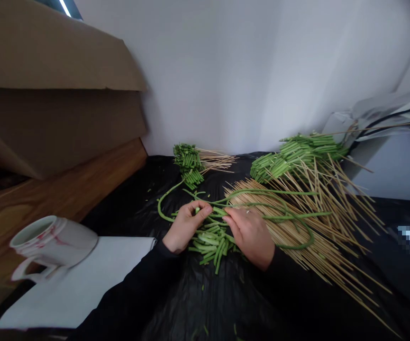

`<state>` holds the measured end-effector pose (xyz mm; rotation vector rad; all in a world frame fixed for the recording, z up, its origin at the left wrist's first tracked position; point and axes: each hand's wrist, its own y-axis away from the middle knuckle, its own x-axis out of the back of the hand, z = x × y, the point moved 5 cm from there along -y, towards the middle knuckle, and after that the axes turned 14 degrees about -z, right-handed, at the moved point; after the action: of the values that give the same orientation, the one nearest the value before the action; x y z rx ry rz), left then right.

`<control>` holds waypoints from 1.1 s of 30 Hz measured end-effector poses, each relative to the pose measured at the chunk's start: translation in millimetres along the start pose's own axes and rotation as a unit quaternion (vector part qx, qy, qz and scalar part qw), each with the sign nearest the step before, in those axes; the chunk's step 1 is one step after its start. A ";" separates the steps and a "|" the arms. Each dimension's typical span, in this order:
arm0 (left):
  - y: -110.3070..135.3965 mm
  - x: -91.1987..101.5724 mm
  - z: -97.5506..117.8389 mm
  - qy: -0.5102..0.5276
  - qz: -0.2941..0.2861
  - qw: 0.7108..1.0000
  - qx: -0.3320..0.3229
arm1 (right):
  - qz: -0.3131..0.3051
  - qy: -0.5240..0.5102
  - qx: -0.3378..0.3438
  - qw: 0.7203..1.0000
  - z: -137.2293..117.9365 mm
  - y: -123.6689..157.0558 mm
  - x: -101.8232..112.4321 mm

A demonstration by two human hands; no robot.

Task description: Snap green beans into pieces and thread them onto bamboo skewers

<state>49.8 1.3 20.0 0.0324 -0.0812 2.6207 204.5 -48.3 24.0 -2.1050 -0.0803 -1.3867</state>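
Note:
Over a pile of cut long bean pieces (214, 246), both my hands work close together. My left hand (186, 226) is closed in a pinch, with a green bean end showing between thumb and forefinger. A short piece of long bean (220, 211) sticks out from the fingertips of my right hand (250, 234), which are closed on it. Whole long beans (306, 231) curl out behind and to the right of that hand, lying across a spread of bamboo skewers (261, 201). How far the pieces reach inside my fingers is hidden.
Skewered bean bundles stand at the back, a small one (187, 161) and a larger one (302, 154). On the left a mug (73, 241) rests on white paper (84, 289), beside a cardboard box (59, 123). Black plastic sheeting (126, 199) covers the table by the wall.

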 end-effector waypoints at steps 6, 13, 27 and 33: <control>1.6 -13.0 7.1 0.157 -0.061 0.985 -0.038 | -0.046 -0.051 -0.030 0.997 -2.6 -0.6 1.4; 13.1 -18.7 26.7 -0.145 0.026 0.980 -0.130 | -0.148 -0.279 -0.016 0.949 -13.0 1.1 -9.3; 8.4 -28.4 14.6 -0.254 -0.045 0.959 -0.118 | -0.065 -0.419 -0.077 0.902 7.7 -6.9 3.1; 18.0 -56.2 19.2 -0.282 -0.229 0.924 -0.117 | 0.022 -0.391 -0.123 0.912 49.0 -12.7 38.4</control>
<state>89.8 -43.3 36.0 0.6428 -0.5185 2.0445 257.0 -23.1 49.4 -2.7351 -0.1840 -0.4631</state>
